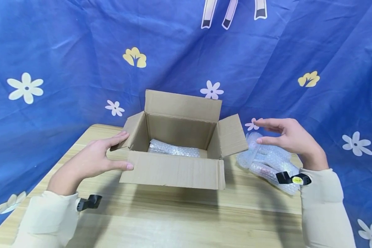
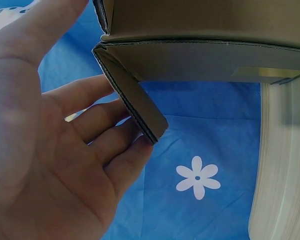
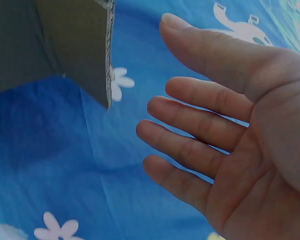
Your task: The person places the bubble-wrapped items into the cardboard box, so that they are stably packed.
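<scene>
An open cardboard box [image 1: 173, 170] stands on the table with its flaps spread outward. A bubble-wrapped item [image 1: 173, 148] lies inside on the bottom. My left hand [image 1: 93, 158] is at the box's left side, its extended fingers touching the outside of the left flap [image 2: 132, 100]. The left thumb reaches to the front flap's corner. My right hand [image 1: 286, 136] hovers to the right of the box, fingers extended and thumb apart, holding nothing. In the right wrist view, a gap separates its fingertips [image 3: 157, 107] from the right flap [image 3: 85, 50].
A heap of bubble wrap [image 1: 266, 162] lies on the table right of the box, below the right hand. The wooden table [image 1: 173, 220] reaches back to a blue cloth [image 1: 80, 62] printed with flowers and trees. Both wrists wear black camera mounts.
</scene>
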Motion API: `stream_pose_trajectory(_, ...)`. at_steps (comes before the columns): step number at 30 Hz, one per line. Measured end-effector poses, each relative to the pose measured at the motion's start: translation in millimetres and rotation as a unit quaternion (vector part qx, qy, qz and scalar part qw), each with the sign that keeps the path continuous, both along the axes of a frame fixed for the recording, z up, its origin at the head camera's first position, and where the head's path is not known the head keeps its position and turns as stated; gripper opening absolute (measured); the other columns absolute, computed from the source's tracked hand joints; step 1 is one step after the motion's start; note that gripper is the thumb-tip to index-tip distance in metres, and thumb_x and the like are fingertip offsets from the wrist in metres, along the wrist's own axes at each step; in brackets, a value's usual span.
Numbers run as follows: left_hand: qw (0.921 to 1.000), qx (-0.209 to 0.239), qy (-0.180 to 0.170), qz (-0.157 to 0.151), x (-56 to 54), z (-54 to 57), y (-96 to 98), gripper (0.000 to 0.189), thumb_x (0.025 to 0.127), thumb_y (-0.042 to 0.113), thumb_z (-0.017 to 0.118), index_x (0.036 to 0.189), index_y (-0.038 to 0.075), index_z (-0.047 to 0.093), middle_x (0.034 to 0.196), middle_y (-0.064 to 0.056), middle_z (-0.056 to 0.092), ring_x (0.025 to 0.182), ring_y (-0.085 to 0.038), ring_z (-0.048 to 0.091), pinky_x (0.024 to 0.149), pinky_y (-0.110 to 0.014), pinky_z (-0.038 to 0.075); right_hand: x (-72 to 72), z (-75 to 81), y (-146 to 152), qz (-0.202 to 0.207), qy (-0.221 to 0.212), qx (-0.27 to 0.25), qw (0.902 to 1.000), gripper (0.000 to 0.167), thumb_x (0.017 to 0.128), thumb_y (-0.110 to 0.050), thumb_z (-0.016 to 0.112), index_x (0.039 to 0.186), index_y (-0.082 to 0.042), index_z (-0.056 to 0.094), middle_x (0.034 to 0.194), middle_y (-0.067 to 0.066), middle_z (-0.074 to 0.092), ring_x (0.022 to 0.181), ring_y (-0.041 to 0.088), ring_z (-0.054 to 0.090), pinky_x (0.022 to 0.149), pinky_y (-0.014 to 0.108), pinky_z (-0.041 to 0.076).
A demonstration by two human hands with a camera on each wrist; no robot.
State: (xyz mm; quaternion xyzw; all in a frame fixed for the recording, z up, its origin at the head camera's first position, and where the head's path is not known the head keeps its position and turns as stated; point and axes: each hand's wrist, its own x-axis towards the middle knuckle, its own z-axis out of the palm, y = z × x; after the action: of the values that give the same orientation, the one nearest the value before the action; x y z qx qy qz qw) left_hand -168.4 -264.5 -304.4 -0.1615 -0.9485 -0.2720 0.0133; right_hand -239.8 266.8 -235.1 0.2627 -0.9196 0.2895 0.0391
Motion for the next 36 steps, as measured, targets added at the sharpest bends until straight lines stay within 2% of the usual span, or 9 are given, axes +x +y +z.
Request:
stream_pose_trajectory(8, 1.0000, 0.000, -0.001, -0.001, 0.5, 0.4, -0.1, 0.109, 0.073, 0.060, 0.083, 0.155, 0.007, 0.035, 0.157, -0.020, 0.032, 0.138, -0.047, 0.035, 0.106, -0.065, 0.032, 8.0, -17.6, 27.2, -0.028, -0.029, -0.012, 0.9991, 0.054, 0.088, -0.025, 0.080, 0.137, -0.012, 0.063, 0.134, 0.013, 0.062, 0.123, 0.037, 0.057, 0.087, 0.007, 0.044)
stream_pose_trajectory(15, 1.0000, 0.001, 0.003, -0.001, 0.5, -0.5, -1.2, 0.109, 0.073, 0.059, 0.083, 0.155, 0.006, 0.036, 0.157, -0.020, 0.033, 0.138, -0.045, 0.035, 0.106, -0.064, 0.032, 12.0, -37.3, 44.9, -0.084, -0.058, -0.026, 0.9945, 0.057, 0.087, -0.030, 0.080, 0.137, -0.010, 0.063, 0.136, 0.011, 0.061, 0.124, 0.034, 0.056, 0.083, 0.010, 0.048)
stream_pose_trajectory(21, 1.0000, -0.001, 0.000, 0.000, 0.4, -0.2, -0.4, 0.109, 0.073, 0.061, 0.082, 0.156, 0.007, 0.035, 0.157, -0.020, 0.033, 0.138, -0.046, 0.035, 0.106, -0.064, 0.032, 14.8, -59.1, 60.6, -0.083, -0.064, -0.048, 0.9933, 0.055, 0.089, -0.024, 0.079, 0.136, -0.004, 0.062, 0.134, 0.016, 0.061, 0.122, 0.037, 0.056, 0.082, 0.010, 0.049)
stream_pose_trajectory(24, 1.0000, -0.001, -0.002, -0.001, -0.1, 1.0, 0.2, 0.110, 0.073, 0.061, 0.082, 0.156, 0.007, 0.035, 0.157, -0.020, 0.033, 0.139, -0.045, 0.034, 0.107, -0.064, 0.032, 13.9, -71.5, 69.2, -0.088, -0.072, -0.057, 0.9919, 0.055, 0.089, -0.023, 0.079, 0.137, -0.004, 0.061, 0.134, 0.019, 0.061, 0.118, 0.019, 0.060, 0.083, 0.011, 0.049)
stream_pose_trajectory(27, 1.0000, 0.000, -0.002, -0.002, 0.0, 1.0, 0.2, 0.110, 0.073, 0.061, 0.082, 0.156, 0.007, 0.035, 0.157, -0.020, 0.032, 0.139, -0.045, 0.034, 0.107, -0.064, 0.031, 12.8, -83.9, 77.1, -0.093, -0.082, -0.066, 0.9901, 0.056, 0.089, -0.024, 0.079, 0.137, -0.002, 0.060, 0.134, 0.020, 0.060, 0.110, -0.001, 0.058, 0.084, 0.011, 0.049)
stream_pose_trajectory(29, 1.0000, 0.000, -0.001, -0.001, 0.1, 0.2, -0.2, 0.109, 0.073, 0.061, 0.082, 0.156, 0.007, 0.035, 0.157, -0.020, 0.032, 0.139, -0.045, 0.034, 0.107, -0.064, 0.031, 11.9, -91.8, 81.2, -0.103, -0.089, -0.063, 0.9887, 0.058, 0.089, -0.026, 0.079, 0.137, -0.001, 0.060, 0.134, 0.019, 0.060, 0.112, 0.004, 0.060, 0.084, 0.010, 0.048)
stream_pose_trajectory(31, 1.0000, 0.000, 0.000, 0.000, 0.4, -0.5, -0.5, 0.109, 0.073, 0.061, 0.082, 0.156, 0.007, 0.035, 0.157, -0.020, 0.033, 0.139, -0.045, 0.035, 0.107, -0.064, 0.032, 12.4, -98.2, 85.3, -0.114, -0.102, -0.059, 0.9865, 0.060, 0.089, -0.029, 0.079, 0.137, 0.000, 0.059, 0.135, 0.019, 0.059, 0.117, 0.019, 0.061, 0.083, 0.009, 0.047)
stream_pose_trajectory(34, 1.0000, -0.001, 0.000, 0.001, 0.4, -1.0, -0.9, 0.109, 0.073, 0.061, 0.082, 0.156, 0.008, 0.035, 0.157, -0.019, 0.033, 0.138, -0.045, 0.035, 0.107, -0.064, 0.032, 13.2, -107.2, 90.7, -0.135, -0.121, -0.048, 0.9822, 0.063, 0.089, -0.034, 0.078, 0.138, 0.000, 0.058, 0.138, 0.020, 0.057, 0.123, 0.042, 0.054, 0.082, 0.009, 0.046)
stream_pose_trajectory(36, 1.0000, 0.001, -0.002, 0.002, 0.6, -0.9, -1.0, 0.109, 0.073, 0.061, 0.082, 0.156, 0.008, 0.035, 0.157, -0.019, 0.033, 0.139, -0.045, 0.035, 0.107, -0.064, 0.032, 14.2, -112.8, 94.2, -0.142, -0.129, -0.046, 0.9803, 0.063, 0.089, -0.035, 0.078, 0.138, 0.000, 0.059, 0.138, 0.021, 0.056, 0.124, 0.044, 0.053, 0.082, 0.009, 0.046)
